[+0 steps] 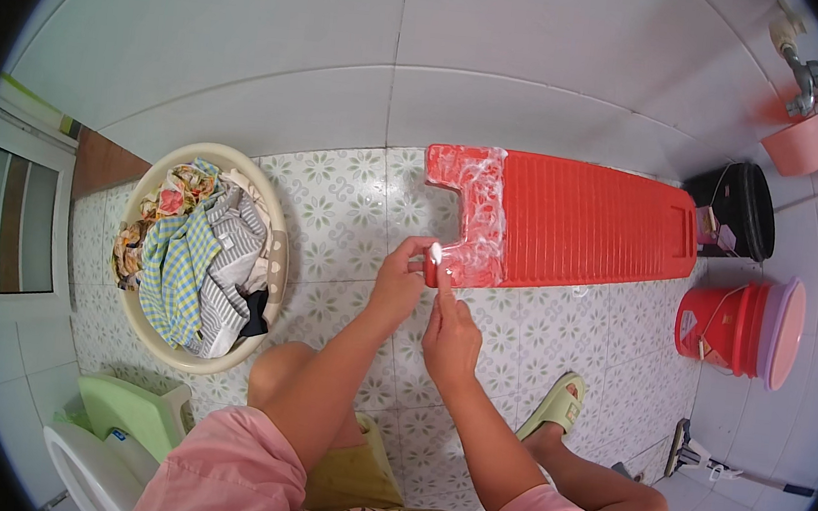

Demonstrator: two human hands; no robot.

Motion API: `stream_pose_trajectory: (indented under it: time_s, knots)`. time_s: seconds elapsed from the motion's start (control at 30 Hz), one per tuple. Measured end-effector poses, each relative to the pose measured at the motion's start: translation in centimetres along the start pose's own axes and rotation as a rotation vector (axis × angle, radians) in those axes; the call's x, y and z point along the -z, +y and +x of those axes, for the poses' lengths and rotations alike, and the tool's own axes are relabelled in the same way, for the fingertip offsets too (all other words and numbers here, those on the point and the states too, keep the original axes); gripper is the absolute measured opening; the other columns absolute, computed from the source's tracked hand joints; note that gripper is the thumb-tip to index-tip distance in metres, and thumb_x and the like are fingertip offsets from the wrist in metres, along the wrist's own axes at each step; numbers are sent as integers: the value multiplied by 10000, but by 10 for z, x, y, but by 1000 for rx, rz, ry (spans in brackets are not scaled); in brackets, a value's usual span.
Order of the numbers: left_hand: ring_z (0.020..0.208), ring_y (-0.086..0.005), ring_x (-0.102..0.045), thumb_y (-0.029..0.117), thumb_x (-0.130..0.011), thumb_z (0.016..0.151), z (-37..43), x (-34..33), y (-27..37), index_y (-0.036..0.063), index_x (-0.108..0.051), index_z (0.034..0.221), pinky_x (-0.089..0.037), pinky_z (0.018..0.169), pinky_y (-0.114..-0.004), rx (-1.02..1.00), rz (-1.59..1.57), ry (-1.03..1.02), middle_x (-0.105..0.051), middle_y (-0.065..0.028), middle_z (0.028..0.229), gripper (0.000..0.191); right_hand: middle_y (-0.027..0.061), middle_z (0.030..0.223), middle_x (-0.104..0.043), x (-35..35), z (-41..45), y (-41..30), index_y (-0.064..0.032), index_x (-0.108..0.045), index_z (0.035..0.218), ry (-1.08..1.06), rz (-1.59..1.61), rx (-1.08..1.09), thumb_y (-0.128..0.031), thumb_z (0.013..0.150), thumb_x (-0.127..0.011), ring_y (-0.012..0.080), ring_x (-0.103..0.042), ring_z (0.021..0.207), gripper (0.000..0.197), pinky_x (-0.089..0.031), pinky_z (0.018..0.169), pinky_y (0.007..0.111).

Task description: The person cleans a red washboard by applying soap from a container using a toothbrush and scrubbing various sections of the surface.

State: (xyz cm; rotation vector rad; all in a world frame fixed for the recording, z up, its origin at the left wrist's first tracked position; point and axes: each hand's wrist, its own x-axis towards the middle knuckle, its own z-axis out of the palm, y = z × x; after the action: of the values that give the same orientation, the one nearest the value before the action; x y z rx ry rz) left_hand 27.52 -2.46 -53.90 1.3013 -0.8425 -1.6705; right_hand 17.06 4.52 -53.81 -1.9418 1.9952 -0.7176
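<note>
A red plastic washboard [596, 225] with a ridged face stretches from the middle to the right, white lather spread over its notched left end. My left hand [401, 277] grips the lower prong of that end, its fingers at the prong's tip. There, a small dab of white foam sits beside the fingertips. My right hand [452, 333] has its index finger extended against the lathered prong, the other fingers curled in. To the left, a cream basin [276, 265] holds a heap of clothes, among them a blue and yellow checked cloth [175, 270] and a grey striped garment [233, 238].
A black bucket [749, 211] and a red bucket [723, 326] stand by the right wall, below a metal tap [809, 87] with a pink dipper [800, 145]. A squeegee-like tool [750, 474] lies lower right. A green plastic stool [128, 406] stands lower left, beside a white toilet [92, 476].
</note>
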Motion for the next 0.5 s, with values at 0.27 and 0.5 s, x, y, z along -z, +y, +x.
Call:
stream_pose_trajectory:
  time_s: [0.27, 0.5]
  knots:
    - [908, -173, -598, -129, -413, 728, 6, 0, -13, 11, -537, 1157, -497, 787, -279, -79, 63, 30, -593, -113, 1114, 469, 136, 702, -558, 2, 4, 2, -211, -369, 1430, 35, 62, -12, -50, 856, -542, 308, -575, 513, 620, -466, 453, 413]
    - [900, -172, -599, -134, -403, 724, 6, 2, -13, 16, -529, 1173, -501, 768, -272, -53, 54, 21, -600, -103, 1100, 491, 137, 702, -557, 5, -5, 7, -213, -352, 1439, 5, 11, 3, -62, 854, -551, 312, -582, 541, 637, -473, 471, 408]
